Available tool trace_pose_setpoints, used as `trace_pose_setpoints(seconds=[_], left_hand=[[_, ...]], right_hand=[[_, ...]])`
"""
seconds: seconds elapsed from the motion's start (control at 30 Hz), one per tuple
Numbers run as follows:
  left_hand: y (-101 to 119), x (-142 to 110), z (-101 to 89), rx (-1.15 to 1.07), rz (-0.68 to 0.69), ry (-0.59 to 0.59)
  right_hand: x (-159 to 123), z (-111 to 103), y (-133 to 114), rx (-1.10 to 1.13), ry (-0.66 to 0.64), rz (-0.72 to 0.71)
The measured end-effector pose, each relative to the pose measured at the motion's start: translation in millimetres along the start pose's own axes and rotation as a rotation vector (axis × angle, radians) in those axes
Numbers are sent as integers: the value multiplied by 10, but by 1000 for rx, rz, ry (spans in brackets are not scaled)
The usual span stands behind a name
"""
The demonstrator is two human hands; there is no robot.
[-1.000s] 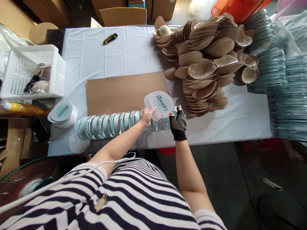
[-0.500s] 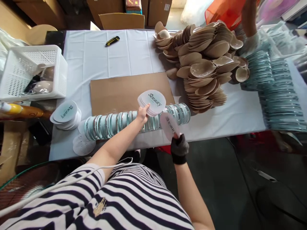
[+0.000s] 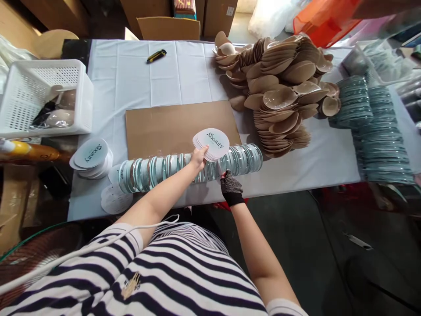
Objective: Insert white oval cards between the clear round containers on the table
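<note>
My bare left hand (image 3: 199, 159) is closed on a small stack of oval printed cards (image 3: 213, 141) lettered "beauty", held above a long row of clear round packs (image 3: 161, 170) lying along the table's near edge. At the right half of that row is my right hand (image 3: 232, 188), in a black dotted glove with bare fingertips. It pinches a card (image 3: 219, 168) seen edge-on among the packs; how far the card is inside a pack I cannot tell. More oval cards (image 3: 91, 154) lie piled at the table's left.
A cardboard sheet (image 3: 158, 127) lies behind the row. Brown molded cups (image 3: 279, 96) are heaped at the right, with stacked clear packs (image 3: 384, 136) beyond. A white basket (image 3: 83, 101) stands left and a utility knife (image 3: 156, 56) lies at the back.
My right hand has moved left and forward to the row, turning its card from face-up to edge-on. My left hand has barely moved. Another person's gloved hand at the upper right has left the cups.
</note>
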State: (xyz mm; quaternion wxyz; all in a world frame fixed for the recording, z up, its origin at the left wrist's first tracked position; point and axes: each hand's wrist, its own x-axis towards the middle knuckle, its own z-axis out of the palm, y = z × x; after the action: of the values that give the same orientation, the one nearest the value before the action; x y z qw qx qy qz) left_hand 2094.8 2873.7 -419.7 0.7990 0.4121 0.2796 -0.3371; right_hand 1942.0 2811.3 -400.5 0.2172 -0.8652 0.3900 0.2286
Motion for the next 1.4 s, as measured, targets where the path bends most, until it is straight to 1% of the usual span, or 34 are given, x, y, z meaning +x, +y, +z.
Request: trace_pose_setpoints(seconds=[0.1, 0.17, 0.2, 0.27, 0.37, 0.4, 0.43, 0.5, 0.53, 0.57, 0.63, 0.73, 0.77, 0.8, 0.87, 0.9, 0.93, 0.97, 1.0, 1.07, 1.13, 1.17, 1.2, 1.27, 1.33, 1.4], left_hand=[[3, -10, 8, 13, -3, 7], [2, -17, 19, 24, -16, 26], [-1, -18, 24, 30, -19, 37], [-12, -11, 31, 38, -4, 46], [-40, 12, 23, 41, 36, 44], [-50, 19, 16, 38, 47, 40], [-59, 24, 7, 35, 56, 35], [-77, 29, -13, 31, 74, 19], [-85, 29, -22, 30, 81, 14], [-93, 29, -29, 31, 85, 12], [-106, 28, -32, 31, 92, 17], [-108, 15, -5, 28, 111, 34], [-100, 2, 6, 35, 117, 39], [-87, -18, 13, 47, 116, 39], [-45, -83, 6, 74, 102, 16], [-17, -125, -14, 87, 90, -10], [15, -169, -44, 98, 78, -43], [51, -214, -84, 108, 73, -72], [88, -255, -130, 120, 79, -92], [159, -323, -232, 147, 93, -111], [212, -374, -319, 174, 79, -112], [228, -396, -350, 183, 59, -115], [237, -418, -369, 188, 45, -122], [244, -456, -373, 190, 47, -143], [252, -469, -341, 182, 56, -183], [281, -428, -295, 165, 47, -209]], right_hand=[[19, 75, -26, 135, 30, -7], [57, 113, -36, 189, 1, -9], [80, 118, -27, 228, -33, -18], [128, 100, 29, 357, -137, -50], [184, 55, 149, 559, -329, -115], [195, 48, 173, 658, -407, -124], [204, 47, 181, 798, -495, -111], [212, 62, 150, 1102, -666, -38], [211, 72, 118, 1220, -725, 7], [209, 80, 83, 1278, -757, 46], [199, 77, 27, 1227, -753, 90], [206, -9, 15, 1147, -666, 116], [224, -64, 22, 1146, -591, 110], [252, -128, 27, 1147, -455, 93], [325, -276, 7, 1068, -54, 14], [357, -347, -25, 974, 146, -44], [375, -409, -74, 854, 308, -108], [373, -455, -139, 727, 418, -173], [347, -481, -218, 606, 477, -237], [237, -467, -397, 406, 544, -365], [102, -375, -558, 299, 558, -482], [44, -310, -612, 293, 542, -485], [-5, -238, -639, 323, 527, -437], [-100, -86, -595, 423, 542, -254], [-256, 77, -428, 441, 629, -70], [-514, 251, -187, 343, 692, 23]])
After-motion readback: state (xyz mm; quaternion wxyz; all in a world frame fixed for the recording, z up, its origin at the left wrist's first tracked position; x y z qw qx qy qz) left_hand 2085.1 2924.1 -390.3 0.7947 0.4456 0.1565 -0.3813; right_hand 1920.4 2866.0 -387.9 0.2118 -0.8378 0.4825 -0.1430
